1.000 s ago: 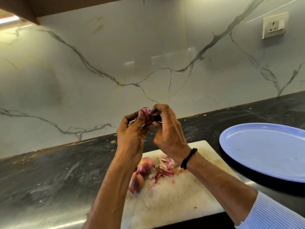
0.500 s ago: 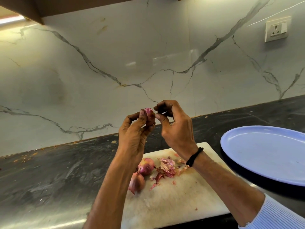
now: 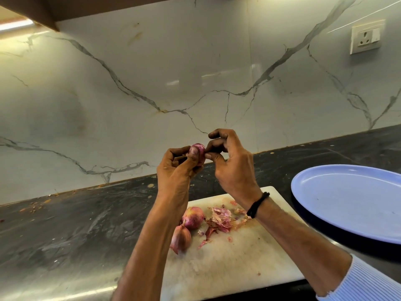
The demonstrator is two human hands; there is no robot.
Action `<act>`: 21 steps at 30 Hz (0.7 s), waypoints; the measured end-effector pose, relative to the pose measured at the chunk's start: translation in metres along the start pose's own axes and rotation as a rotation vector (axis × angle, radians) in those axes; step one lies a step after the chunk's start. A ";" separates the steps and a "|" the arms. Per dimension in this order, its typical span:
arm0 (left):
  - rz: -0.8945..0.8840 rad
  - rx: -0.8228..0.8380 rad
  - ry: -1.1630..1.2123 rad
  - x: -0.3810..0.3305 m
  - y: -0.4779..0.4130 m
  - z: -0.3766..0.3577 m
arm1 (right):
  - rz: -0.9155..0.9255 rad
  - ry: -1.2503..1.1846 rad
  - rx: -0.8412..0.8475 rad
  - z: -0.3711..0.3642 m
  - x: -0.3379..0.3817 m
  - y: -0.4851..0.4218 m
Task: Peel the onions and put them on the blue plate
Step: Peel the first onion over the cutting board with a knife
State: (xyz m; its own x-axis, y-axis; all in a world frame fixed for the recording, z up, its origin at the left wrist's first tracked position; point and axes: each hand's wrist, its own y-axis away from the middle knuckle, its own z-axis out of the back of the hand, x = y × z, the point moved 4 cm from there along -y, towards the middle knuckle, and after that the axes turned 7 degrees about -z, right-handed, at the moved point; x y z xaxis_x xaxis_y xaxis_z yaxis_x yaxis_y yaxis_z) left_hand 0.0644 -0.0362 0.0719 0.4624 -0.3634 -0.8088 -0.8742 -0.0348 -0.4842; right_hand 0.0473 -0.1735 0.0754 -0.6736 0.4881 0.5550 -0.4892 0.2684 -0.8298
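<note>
Onion (image 3: pixel 200 149) sits pinched in my left grip (image 3: pixel 173 173), my right grip (image 3: pixel 235 168) nipping its skin from three o'clock.

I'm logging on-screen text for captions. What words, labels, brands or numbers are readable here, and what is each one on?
No text can be read in this view.
On the wall socket, any marking is too small to make out.
The blue plate, the cutting board and the onion held between the left hand and right hand show no print, label or sticker.
</note>
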 end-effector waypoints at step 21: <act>0.184 -0.044 0.084 0.001 0.000 0.000 | -0.254 -0.197 0.391 -0.001 -0.014 -0.011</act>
State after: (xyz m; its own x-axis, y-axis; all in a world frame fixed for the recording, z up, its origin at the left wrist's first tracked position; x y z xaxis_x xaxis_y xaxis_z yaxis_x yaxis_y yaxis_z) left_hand 0.0650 -0.0363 0.0714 0.2825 -0.4435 -0.8506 -0.9492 -0.0008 -0.3148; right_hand 0.0624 -0.1824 0.0770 -0.5796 0.2720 0.7682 -0.7968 0.0086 -0.6042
